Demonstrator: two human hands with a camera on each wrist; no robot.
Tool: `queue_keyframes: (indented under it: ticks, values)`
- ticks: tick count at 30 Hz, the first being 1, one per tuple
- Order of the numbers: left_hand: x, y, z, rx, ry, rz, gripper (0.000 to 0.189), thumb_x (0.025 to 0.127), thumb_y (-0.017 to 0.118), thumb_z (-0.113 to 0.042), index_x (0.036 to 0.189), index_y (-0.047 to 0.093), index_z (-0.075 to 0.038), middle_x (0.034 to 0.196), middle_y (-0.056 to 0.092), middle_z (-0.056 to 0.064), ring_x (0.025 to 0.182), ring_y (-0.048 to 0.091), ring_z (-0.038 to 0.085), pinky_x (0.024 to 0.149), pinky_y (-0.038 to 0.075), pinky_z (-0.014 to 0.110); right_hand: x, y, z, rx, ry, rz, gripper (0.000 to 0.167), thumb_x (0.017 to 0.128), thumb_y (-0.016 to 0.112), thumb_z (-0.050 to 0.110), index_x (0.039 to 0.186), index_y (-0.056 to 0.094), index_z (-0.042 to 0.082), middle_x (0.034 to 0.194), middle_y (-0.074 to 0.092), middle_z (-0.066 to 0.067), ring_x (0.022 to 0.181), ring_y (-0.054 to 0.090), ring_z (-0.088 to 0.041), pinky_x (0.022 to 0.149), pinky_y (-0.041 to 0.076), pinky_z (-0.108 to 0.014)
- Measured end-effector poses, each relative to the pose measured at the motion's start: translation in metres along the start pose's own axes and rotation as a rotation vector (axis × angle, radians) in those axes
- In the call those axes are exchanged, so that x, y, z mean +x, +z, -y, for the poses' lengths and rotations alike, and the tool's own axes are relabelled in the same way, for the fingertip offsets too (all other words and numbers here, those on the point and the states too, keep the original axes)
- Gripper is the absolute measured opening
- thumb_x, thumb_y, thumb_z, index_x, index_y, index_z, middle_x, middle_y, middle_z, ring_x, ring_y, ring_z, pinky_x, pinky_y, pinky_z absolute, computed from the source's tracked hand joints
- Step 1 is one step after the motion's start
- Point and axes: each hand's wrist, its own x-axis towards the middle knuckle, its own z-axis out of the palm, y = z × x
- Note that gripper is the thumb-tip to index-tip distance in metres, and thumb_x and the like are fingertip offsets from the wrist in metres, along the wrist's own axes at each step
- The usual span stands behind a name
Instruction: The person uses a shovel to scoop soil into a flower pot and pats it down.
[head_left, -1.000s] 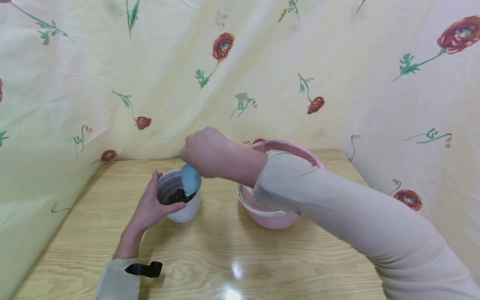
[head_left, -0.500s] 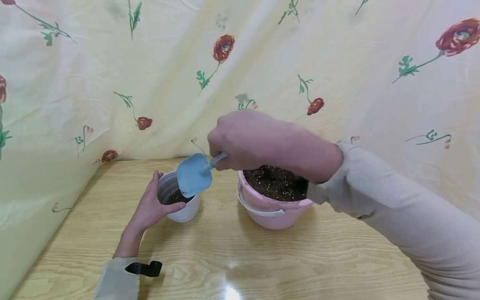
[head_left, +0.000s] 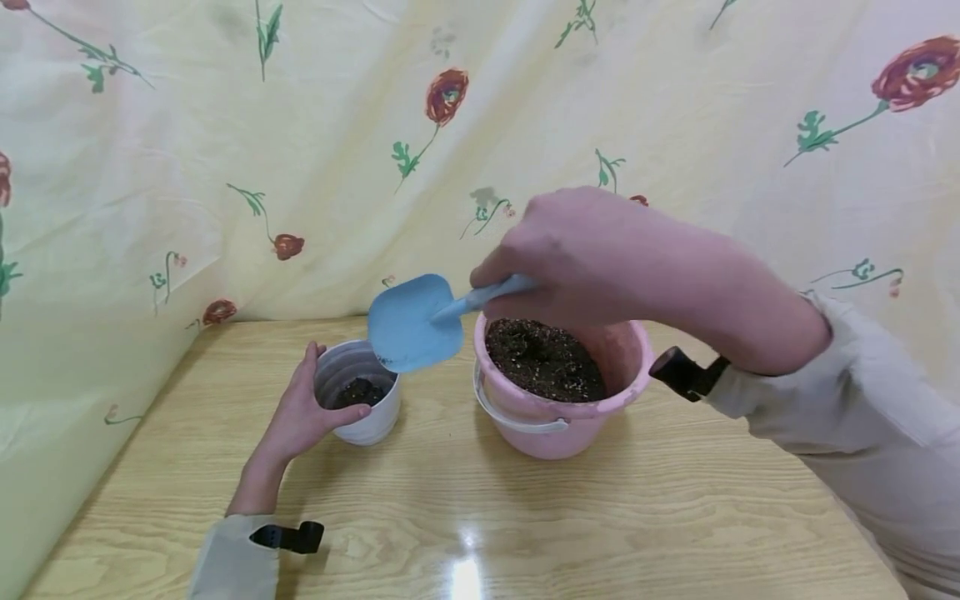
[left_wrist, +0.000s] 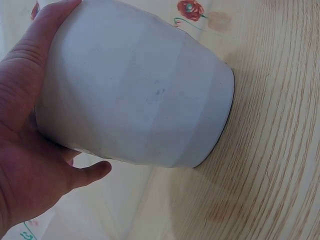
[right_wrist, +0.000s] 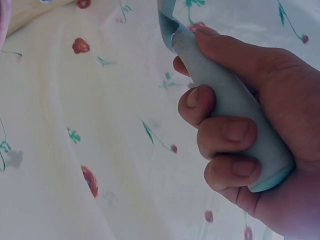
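Note:
My right hand grips the handle of a light blue hand trowel, held in the air between a pink bucket and a white flower pot. The blade's back faces up, with a few dark crumbs at its lower edge. In the right wrist view my fingers curl round the trowel handle. My left hand holds the white flower pot from its left side, thumb near the front rim. Dark soil lies low inside the pot. The left wrist view shows the pot's smooth wall against my palm.
The pink bucket, partly filled with dark soil, stands right of the pot, its white handle hanging down in front. Both stand on a wood-grain table. A flowered cloth hangs behind and at the sides.
My right hand has moved right and slightly up, drawing the trowel out of the flower pot and turning its blade back-up. The left hand and the pot have kept their place.

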Motion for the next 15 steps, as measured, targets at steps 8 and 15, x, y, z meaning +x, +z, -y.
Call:
queue_keyframes:
  ticks: [8, 15]
  values:
    - [0.000, -0.002, 0.000, 0.039, -0.003, -0.005, 0.132, 0.069, 0.085, -0.047, 0.154, -0.011, -0.014, 0.160, 0.011, 0.014, 0.145, 0.010, 0.038, 0.110, 0.016, 0.064, -0.027, 0.005, -0.016, -0.032, -0.089, -0.198, 0.022, 0.092, 0.062, 0.039, 0.073, 0.057, 0.030, 0.050, 0.026, 0.019, 0.044, 0.024, 0.002, 0.041, 0.023, -0.021]
    - [-0.001, -0.004, -0.004, 0.058, 0.039, -0.057, 0.132, 0.068, 0.084, -0.049, 0.155, -0.008, -0.013, 0.160, 0.011, 0.016, 0.145, 0.010, 0.039, 0.108, 0.017, 0.065, -0.046, 0.015, -0.025, -0.021, -0.095, -0.267, 0.012, 0.091, 0.065, 0.034, 0.080, 0.064, 0.032, 0.053, 0.032, 0.022, 0.047, 0.023, 0.004, 0.043, 0.024, -0.019]
